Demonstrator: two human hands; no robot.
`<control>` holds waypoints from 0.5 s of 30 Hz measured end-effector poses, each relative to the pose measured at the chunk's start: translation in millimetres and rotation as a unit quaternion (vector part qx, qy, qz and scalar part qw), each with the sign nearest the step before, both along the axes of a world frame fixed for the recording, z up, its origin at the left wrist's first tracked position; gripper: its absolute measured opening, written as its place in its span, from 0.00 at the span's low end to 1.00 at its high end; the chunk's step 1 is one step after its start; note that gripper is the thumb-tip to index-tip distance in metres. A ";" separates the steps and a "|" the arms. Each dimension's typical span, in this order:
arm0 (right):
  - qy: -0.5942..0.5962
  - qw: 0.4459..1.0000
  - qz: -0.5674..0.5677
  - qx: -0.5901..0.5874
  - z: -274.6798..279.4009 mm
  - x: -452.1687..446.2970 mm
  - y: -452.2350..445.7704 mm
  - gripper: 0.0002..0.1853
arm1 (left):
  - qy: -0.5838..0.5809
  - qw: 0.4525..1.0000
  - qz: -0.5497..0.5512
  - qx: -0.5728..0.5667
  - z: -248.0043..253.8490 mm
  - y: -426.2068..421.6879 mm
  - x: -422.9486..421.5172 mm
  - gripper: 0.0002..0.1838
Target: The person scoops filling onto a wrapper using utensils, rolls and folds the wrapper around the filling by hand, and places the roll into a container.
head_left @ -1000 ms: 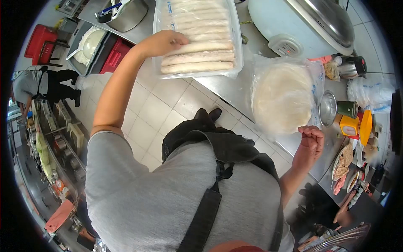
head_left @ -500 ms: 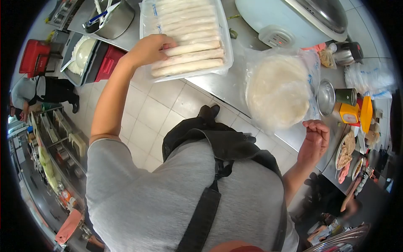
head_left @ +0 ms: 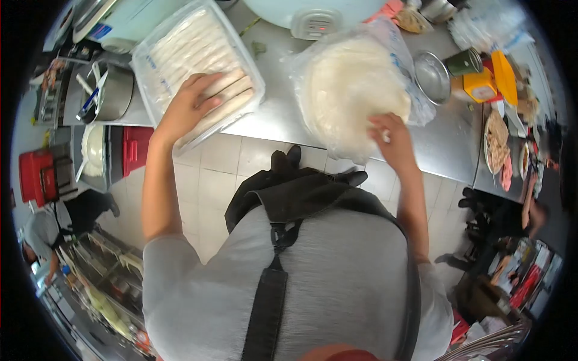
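My left hand (head_left: 191,107) lies over the front rolls in a clear plastic container, thumb apart from the fingers and nothing gripped. Pale, uncooked rolls (head_left: 195,51) fill this container (head_left: 257,75) in rows, partly under printed plastic film. To the right, a stack of thin round dough wrappers (head_left: 343,84) sits on an opened plastic bag (head_left: 421,114). At the stack's near right edge, my right hand (head_left: 394,144) has its fingers bent and seems to pinch a wrapper; the wrapper's surface beside it is blurred.
A steel counter (head_left: 271,117) carries it all. Behind stands a light blue cooker (head_left: 313,21). On the right are a metal bowl (head_left: 431,78), a green can (head_left: 463,62) and a plate of food (head_left: 497,141). A pot (head_left: 117,90) with utensils stands left. Other people are at both sides.
The view has turned and shifted. My right hand has come from beside the counter onto the wrapper stack's edge. My left hand has stayed at the rolls, its fingers now straighter.
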State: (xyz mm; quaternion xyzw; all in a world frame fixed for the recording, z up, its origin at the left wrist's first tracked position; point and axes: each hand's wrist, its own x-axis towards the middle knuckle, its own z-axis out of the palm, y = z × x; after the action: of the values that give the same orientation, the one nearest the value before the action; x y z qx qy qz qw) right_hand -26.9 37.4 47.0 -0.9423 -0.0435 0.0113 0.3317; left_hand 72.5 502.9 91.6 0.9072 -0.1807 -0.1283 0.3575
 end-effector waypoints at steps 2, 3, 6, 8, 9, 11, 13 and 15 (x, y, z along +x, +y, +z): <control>-0.095 0.995 -0.016 -0.010 -16.6 3.9 18.2 0.11 | -0.027 1.000 0.009 0.005 1.1 -7.9 -6.5 0.27; -0.098 0.995 -0.025 -0.013 -23.5 4.5 16.9 0.11 | -0.075 0.997 0.021 0.015 1.6 -13.2 -8.8 0.26; -0.116 0.993 -0.028 -0.006 -31.7 4.4 11.9 0.10 | -0.171 0.984 0.051 -0.003 9.4 -39.8 -16.6 0.23; -0.105 0.994 -0.034 0.021 -28.9 5.9 11.9 0.08 | -0.230 0.968 0.064 -0.075 17.0 -75.1 -22.9 0.21; -0.105 0.993 -0.039 0.020 -24.6 6.0 14.1 0.08 | -0.240 0.962 0.054 -0.119 19.6 -99.4 -28.7 0.19; -0.074 0.985 -0.076 0.139 -8.0 13.1 19.0 0.06 | -0.227 0.952 -0.089 -0.184 20.7 -150.2 -39.4 0.16; -0.093 0.983 -0.062 0.146 8.6 22.8 20.1 0.05 | -0.210 0.909 -0.273 -0.234 16.8 -203.2 -47.4 0.13; -0.110 0.980 -0.053 0.155 14.7 27.1 17.0 0.05 | -0.221 0.890 -0.354 -0.182 -5.2 -243.9 -54.1 0.07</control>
State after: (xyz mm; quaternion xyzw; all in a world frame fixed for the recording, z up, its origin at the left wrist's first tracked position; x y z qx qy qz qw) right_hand 0.2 54.5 61.7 -0.8758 -0.0308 -0.1169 0.4672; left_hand 18.4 259.0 86.4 0.7066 -0.5849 -0.0069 0.3982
